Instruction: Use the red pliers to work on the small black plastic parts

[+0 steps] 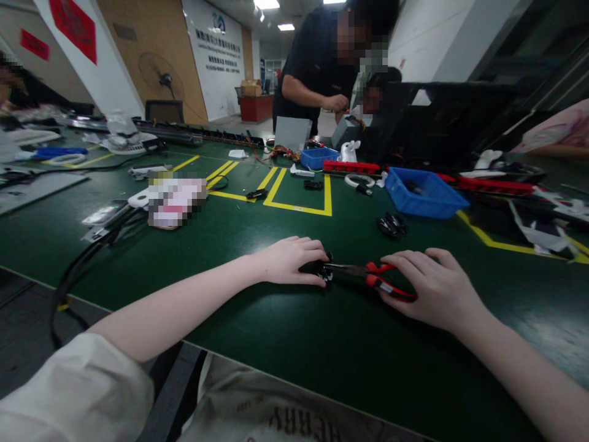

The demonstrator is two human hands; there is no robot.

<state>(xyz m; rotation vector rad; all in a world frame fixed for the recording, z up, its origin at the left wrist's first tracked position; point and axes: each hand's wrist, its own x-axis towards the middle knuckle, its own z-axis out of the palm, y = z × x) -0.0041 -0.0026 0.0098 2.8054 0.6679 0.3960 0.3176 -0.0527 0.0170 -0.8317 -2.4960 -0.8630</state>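
My left hand [292, 260] lies palm down on the green table mat [294, 331], fingers curled over a small black part [317, 267] that it presses against the mat. My right hand [437, 288] rests on the red handles of a pair of pliers [375, 276], fingers wrapped round them. The pliers' dark jaws point left and meet the black part at my left fingertips. How much of the part the jaws hold is hidden by my fingers.
A heap of small black parts [392, 224] lies just beyond the pliers. A blue bin [426, 193] stands at the right, a smaller blue tray [317, 158] farther back. Black cables [87, 258] trail at the left. A person in black works across the table.
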